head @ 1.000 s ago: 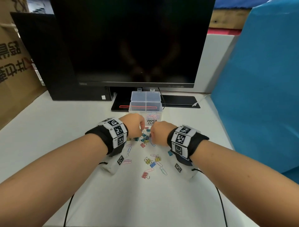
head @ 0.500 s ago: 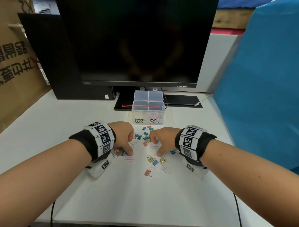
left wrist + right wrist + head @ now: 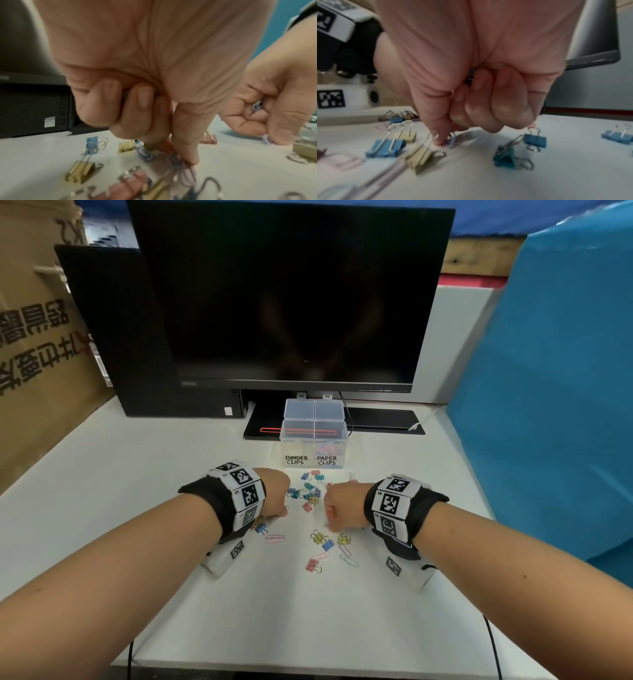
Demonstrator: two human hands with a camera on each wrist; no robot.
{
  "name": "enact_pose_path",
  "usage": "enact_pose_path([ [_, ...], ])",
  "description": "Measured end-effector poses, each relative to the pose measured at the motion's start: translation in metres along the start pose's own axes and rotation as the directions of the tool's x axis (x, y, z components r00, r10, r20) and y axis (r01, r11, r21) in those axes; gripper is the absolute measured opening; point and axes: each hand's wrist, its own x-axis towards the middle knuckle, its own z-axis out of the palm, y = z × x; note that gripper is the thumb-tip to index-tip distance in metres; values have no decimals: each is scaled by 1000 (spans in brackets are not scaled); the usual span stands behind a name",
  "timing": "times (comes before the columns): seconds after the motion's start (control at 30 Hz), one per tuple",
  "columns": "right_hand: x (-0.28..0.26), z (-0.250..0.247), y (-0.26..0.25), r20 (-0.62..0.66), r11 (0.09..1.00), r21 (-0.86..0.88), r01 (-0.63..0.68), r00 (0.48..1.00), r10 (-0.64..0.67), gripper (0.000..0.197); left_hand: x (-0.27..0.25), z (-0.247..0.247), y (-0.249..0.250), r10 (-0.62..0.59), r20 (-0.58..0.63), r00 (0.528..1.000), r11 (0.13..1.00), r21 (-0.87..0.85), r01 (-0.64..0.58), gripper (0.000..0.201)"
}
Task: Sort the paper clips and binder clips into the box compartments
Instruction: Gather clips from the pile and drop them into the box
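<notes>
We note both hands low over the scattered clips, left hand pinching a blue paper clip off the table, right hand curled pinching another, presumably to gather paper clips for the box's right compartment just beyond.

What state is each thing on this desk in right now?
Box: lid open.
Paper clips compartment: partly filled.
Binder clips compartment: contents unclear.
Loose clips: scattered on table.
Monitor: dark.
Left hand: pinching a paper clip.
Right hand: pinching a paper clip.
</notes>
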Motion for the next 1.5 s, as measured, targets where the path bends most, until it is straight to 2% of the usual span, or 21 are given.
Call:
enact_pose_path([
  [0.17,-4,-1,-3,10,999,-42,-11,1000,11,13,-10,2,10,-17,15,1000,991,131,15,28],
  [0.23,-7,-2,-6,10,999,-33,-38,999,39,13,-15,1,16,-19,42,999,988,151,13,33],
  [0.3,-13,-7,-6,-1,995,46,-94,996,94,12,-19,1,20,-19,41,999,988,154,13,36],
  [0.33,-15,-10,-4,4,983,141,-122,993,122,13,-21,0,22,-16,39,999,990,142,10,34],
  [0.37,-18,-12,0,37,936,318,-150,989,146,13,-21,0,22,-18,43,999,993,116,13,33],
  [0.4,-21,-14,3,100,809,556,-189,982,161,12,-21,1,20,-18,39,999,996,83,14,32],
  [0.43,-25,-16,7,163,615,756,-222,975,151,11,-21,2,18,-23,26,999,998,56,22,35],
  [0.47,-29,-17,11,187,437,870,-228,973,135,13,-21,3,16,-27,12,1000,999,35,27,38],
  [0.5,-33,-18,16,172,325,923,-204,977,127,17,-21,4,14,-23,0,1000,1000,16,23,40],
  [0.53,-36,-16,19,145,268,947,-176,981,130,20,-22,5,13,-18,-10,1000,1000,1,18,42],
  [0.7,-40,5,29,37,173,983,-69,983,182,31,-29,7,20,4,17,1000,999,53,-5,38],
  [0.8,-39,18,32,31,97,994,-49,982,185,26,-30,11,25,-6,1,1000,995,104,6,37],
  [0.93,-39,24,33,64,-46,997,-57,985,161,25,-24,14,28,-6,21,1000,988,156,3,31],
  [1.07,-40,25,29,127,-198,975,-100,983,131,20,-25,13,30,9,-20,1000,987,159,-6,29],
  [1.1,-40,25,29,124,-203,974,-97,985,122,21,-25,10,28,20,-44,999,994,107,-15,30],
  [1.17,-40,24,30,110,-167,982,-92,989,101,23,-24,2,17,34,-112,993,991,-122,-48,27],
  [1.23,-41,22,31,103,-84,992,-96,991,82,23,-20,-5,-1,-2,-119,993,907,-419,-49,20],
  [1.33,-39,20,31,119,82,989,-123,991,57,25,-14,-3,-26,-55,-3,998,610,-792,31,16],
  [1.4,-37,19,27,144,203,968,-147,989,33,28,-17,2,-34,-37,58,998,421,-904,68,20],
  [1.43,-36,19,25,159,266,952,-155,987,7,28,-20,4,-35,-15,78,997,353,-932,78,22],
  [1.5,-34,19,21,198,386,908,-161,979,-57,30,-25,8,-35,27,80,996,272,-960,70,22],
])
